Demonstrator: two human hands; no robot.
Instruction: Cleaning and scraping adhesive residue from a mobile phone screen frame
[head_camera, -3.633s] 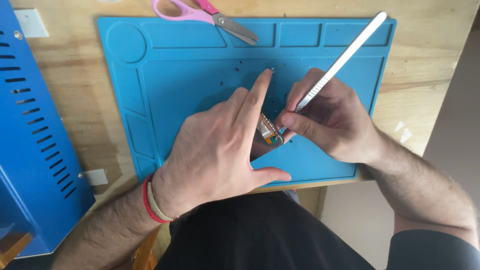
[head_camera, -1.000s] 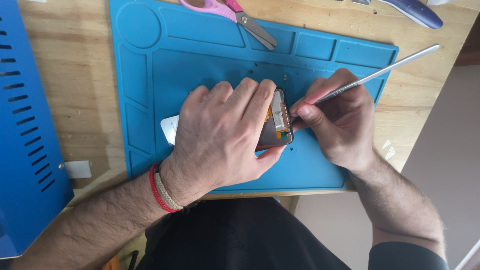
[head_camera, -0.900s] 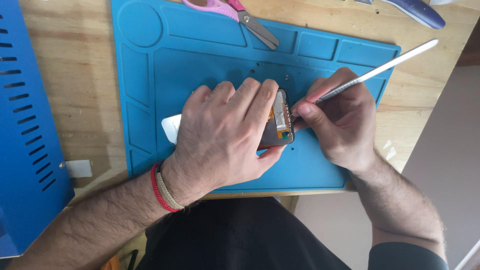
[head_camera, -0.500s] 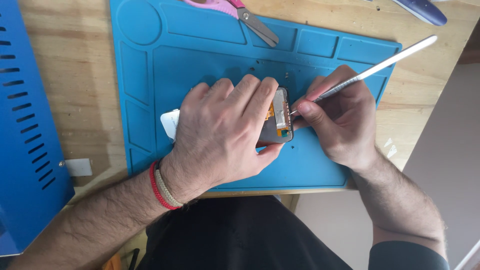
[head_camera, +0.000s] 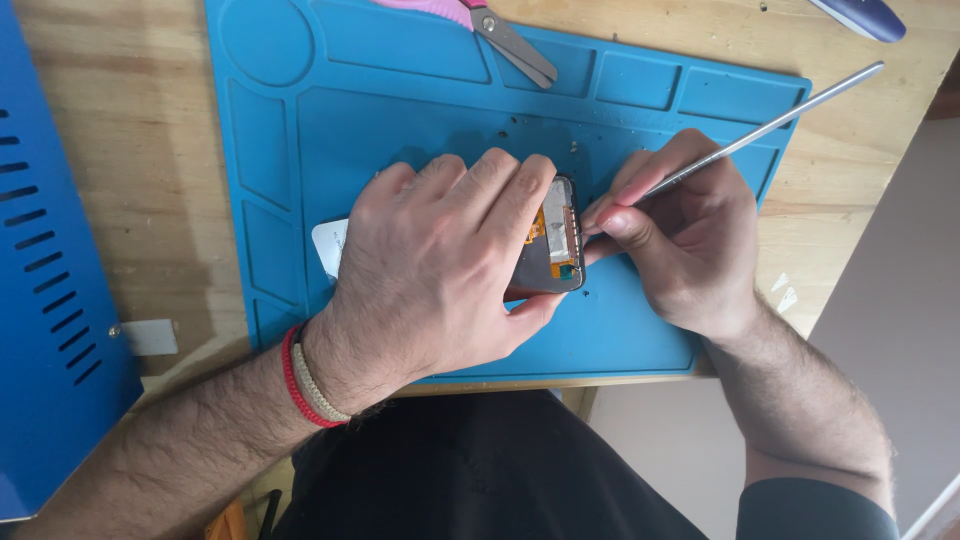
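The left hand (head_camera: 440, 270) lies flat and spread over a phone (head_camera: 553, 240), fingers pressing it down onto a blue mat (head_camera: 380, 130), the thumb tucked along its near edge. Only the phone's right end shows past the fingertips: a dark, rounded-corner slab with its back open, a strip of orange flex and a pale metal plate inside. A white corner sticks out by the heel of the hand, though I cannot tell what it belongs to.

The right hand (head_camera: 680, 240) is pinched tight, pen-fashion, around a thin metal tool (head_camera: 760, 128), a long, smooth, silvery rod slanting up and away to the right. Its tip meets the phone's right edge, hidden between thumb and forefinger.

The mat is soft-looking and matte, moulded with shallow square trays and one round one, and specked with tiny dark bits near the phone. It sits on a pale, grainy wooden table (head_camera: 130, 150). Scissors (head_camera: 490, 25) with pink handles lie across the mat's far edge. A blue metal case (head_camera: 50, 330) with slotted vents stands to the left. A red-and-tan woven band (head_camera: 305, 375) circles the left wrist.
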